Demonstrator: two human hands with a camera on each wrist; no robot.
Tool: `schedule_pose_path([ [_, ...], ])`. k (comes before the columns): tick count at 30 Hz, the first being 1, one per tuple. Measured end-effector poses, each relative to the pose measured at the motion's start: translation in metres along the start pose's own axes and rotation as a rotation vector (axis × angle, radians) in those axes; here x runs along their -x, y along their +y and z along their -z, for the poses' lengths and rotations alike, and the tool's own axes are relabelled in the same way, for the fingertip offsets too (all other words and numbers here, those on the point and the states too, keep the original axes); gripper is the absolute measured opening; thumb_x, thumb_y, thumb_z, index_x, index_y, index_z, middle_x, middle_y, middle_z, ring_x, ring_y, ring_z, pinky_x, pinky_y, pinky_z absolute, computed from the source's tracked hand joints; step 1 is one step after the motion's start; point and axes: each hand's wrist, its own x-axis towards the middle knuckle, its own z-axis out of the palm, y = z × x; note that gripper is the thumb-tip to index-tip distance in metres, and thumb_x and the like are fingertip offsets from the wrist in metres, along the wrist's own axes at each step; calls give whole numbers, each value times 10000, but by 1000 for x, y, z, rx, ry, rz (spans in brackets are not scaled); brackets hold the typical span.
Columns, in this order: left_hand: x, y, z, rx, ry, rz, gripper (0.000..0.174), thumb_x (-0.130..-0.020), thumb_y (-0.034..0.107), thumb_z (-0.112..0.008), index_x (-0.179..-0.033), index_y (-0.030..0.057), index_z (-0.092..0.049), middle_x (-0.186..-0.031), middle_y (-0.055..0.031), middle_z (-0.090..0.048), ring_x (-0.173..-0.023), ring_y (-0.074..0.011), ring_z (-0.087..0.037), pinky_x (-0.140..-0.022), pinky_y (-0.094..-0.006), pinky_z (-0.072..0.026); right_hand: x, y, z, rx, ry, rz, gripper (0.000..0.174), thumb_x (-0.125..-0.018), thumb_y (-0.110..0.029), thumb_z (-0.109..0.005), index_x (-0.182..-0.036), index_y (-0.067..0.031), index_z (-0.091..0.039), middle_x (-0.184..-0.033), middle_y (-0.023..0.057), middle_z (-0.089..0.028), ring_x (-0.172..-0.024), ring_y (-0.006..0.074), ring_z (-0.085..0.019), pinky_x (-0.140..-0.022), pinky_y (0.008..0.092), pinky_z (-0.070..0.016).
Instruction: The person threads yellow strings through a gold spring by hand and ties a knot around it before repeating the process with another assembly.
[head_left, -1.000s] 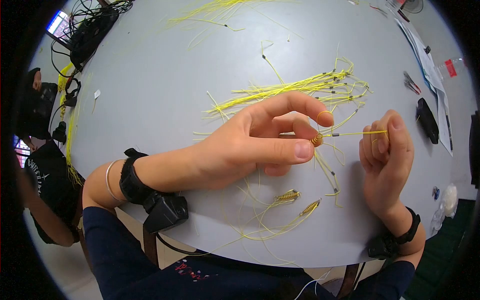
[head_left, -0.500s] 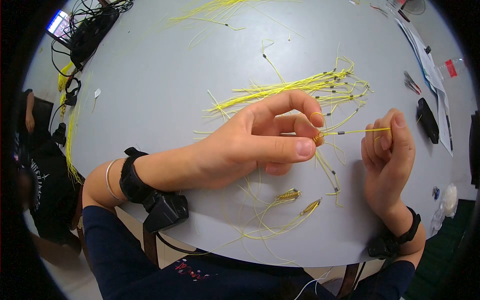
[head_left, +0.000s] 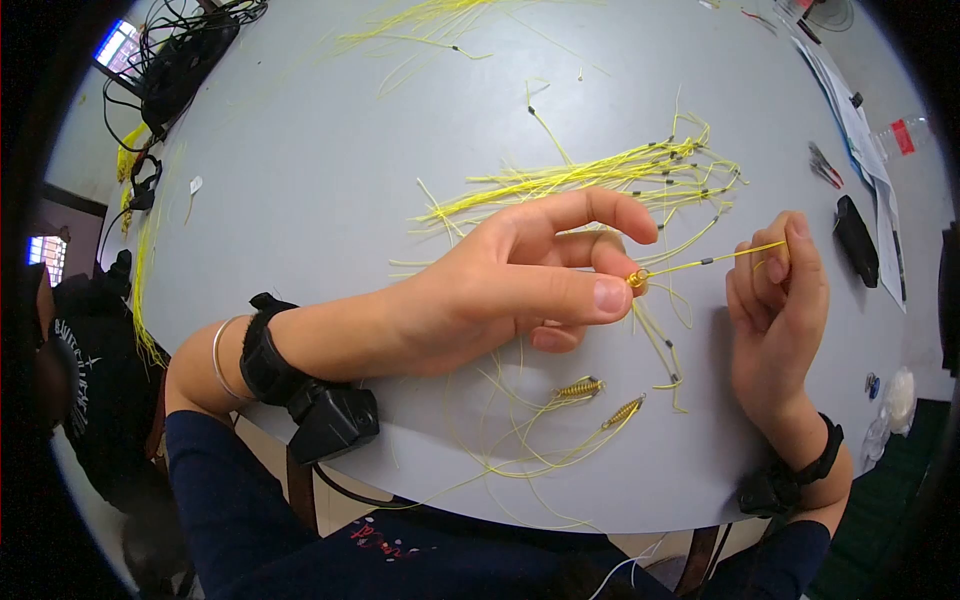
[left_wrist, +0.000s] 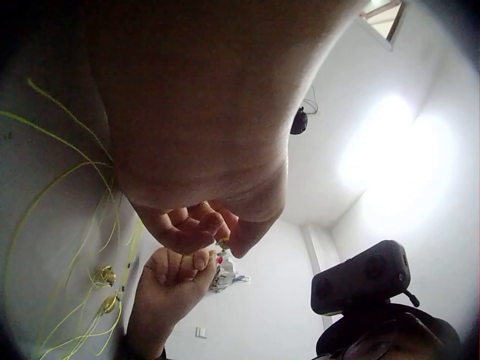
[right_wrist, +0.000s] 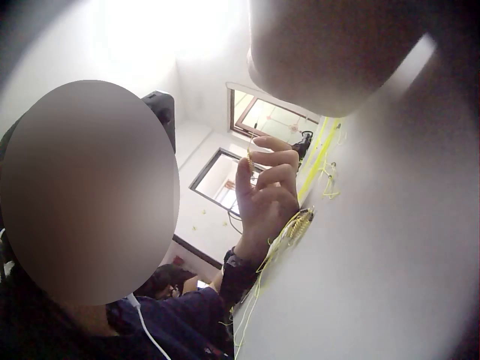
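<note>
Head view: nearest is a dark navy fabric shirt (head_left: pixel 430 565) with red lettering on its front, below the curved near edge of a smooth pale grey table (head_left: pixel 300 170). On the tabletop near that edge lie two brass-coloured coiled metal springs (head_left: pixel 622 413), just beside each other, with thin yellow cords (head_left: pixel 540 468) looping loosely round them. The left forearm carries a silvery bangle (head_left: pixel 222 360) and a black strapped-on wrist camera (head_left: pixel 335 425).

A little farther out, both hands are raised over the table. The left hand (head_left: pixel 505 275) pinches a small brass-coloured coil (head_left: pixel 637 280) between its thumb and a curled finger; its index finger arches above, apart from the coil. From the coil a slim yellow cord with a dark sleeve (head_left: pixel 707 261) runs, slightly rising, to the right hand (head_left: pixel 775 310), whose thumb and index finger clamp its end while the other fingers curl in toward the palm.

Beyond the hands lies a loose bundle of yellow cords with dark sleeves (head_left: pixel 600 172). To its right are a slender black case (head_left: pixel 855 242), a small hand tool with red handles (head_left: pixel 825 167) and white paper sheets (head_left: pixel 850 130). Farthest are a second yellow cord bundle (head_left: pixel 430 18) and, at far left, tangled black cables (head_left: pixel 185 70).
</note>
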Motion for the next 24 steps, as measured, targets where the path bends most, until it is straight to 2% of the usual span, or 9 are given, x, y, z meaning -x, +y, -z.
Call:
schedule_pose_path([
  [8, -1, -2, 1, 1, -3, -12, 381, -727, 76, -649, -1034, 102, -427, -806, 26, -389, -613, -56, -339, -442, -167, -287, -1, 2, 3, 10, -19, -22, 352, -924, -318, -391, -635, -122, -348, -493, -52, -262, -395, 36, -211, -357, 201, -192],
  [11, -2, -3, 2, -8, -16, -30, 385, -720, 69, -654, -1030, 96, -426, -794, 24, -395, -606, -56, -349, -431, -167, -288, 0, 4, 0, 28, -5, -46, 253, -914, -261, -427, -741, -78, -457, -520, -53, -303, -408, 31, -248, -372, 191, -212],
  [13, -2, -3, 2, -12, -18, -40, 388, -717, 64, -656, -1029, 91, -426, -787, 24, -400, -600, -56, -354, -424, -167, -287, 2, 0, -6, 260, -89, -8, 171, -891, -179, -473, -965, -33, -518, -557, -50, -342, -435, 26, -286, -396, 182, -231],
  [14, -2, -2, 2, -20, -4, -32, 382, -713, 62, -659, -1013, 86, -424, -778, 23, -407, -594, -57, -359, -421, -168, -288, 2, 0, -5, 225, -135, 27, 272, -862, -98, -505, -1123, -24, -487, -582, -56, -356, -458, 22, -293, -422, 174, -232],
  [15, -1, -2, 1, -29, 9, -24, 376, -709, 60, -663, -998, 80, -423, -769, 23, -414, -588, -57, -364, -417, -169, -288, 2, 2, -3, 225, -135, 26, 272, -862, -98, -505, -1123, -24, -487, -582, -56, -356, -458, 22, -293, -422, 174, -232],
  [18, -2, -7, 5, 9, -4, -39, 360, -702, 55, -668, -961, 72, -418, -747, 20, -443, -582, -57, -367, -414, -169, -288, -2, 9, 3, 392, -396, 383, 292, -814, -3, -535, -1103, -21, -506, -592, -70, -374, -472, 20, -289, -435, 176, -228],
  [21, -1, -4, 2, -71, -42, -26, 345, -701, 60, -670, -933, 71, -415, -712, 18, -465, -585, -53, -372, -427, -168, -294, 2, 4, 5, 448, -512, 438, 303, -773, 37, -568, -1069, -26, -544, -581, -58, -398, -461, 21, -300, -429, 177, -235],
  [22, 0, -5, 2, -71, -43, -26, 345, -701, 60, -670, -933, 71, -415, -712, 18, -465, -585, -53, -372, -427, -168, -294, 1, 7, 4, 465, -523, 529, 315, -720, 52, -623, -1019, -40, -586, -590, -32, -466, -444, 28, -336, -413, 180, -247],
  [24, 0, -6, 2, -129, -37, -35, 343, -715, 54, -674, -944, 68, -420, -704, 21, -492, -611, -41, -406, -448, -166, -306, 4, 5, 2, 465, -562, 550, 320, -701, 47, -644, -1003, -49, -600, -611, -26, -498, -436, 34, -351, -402, 185, -253],
])
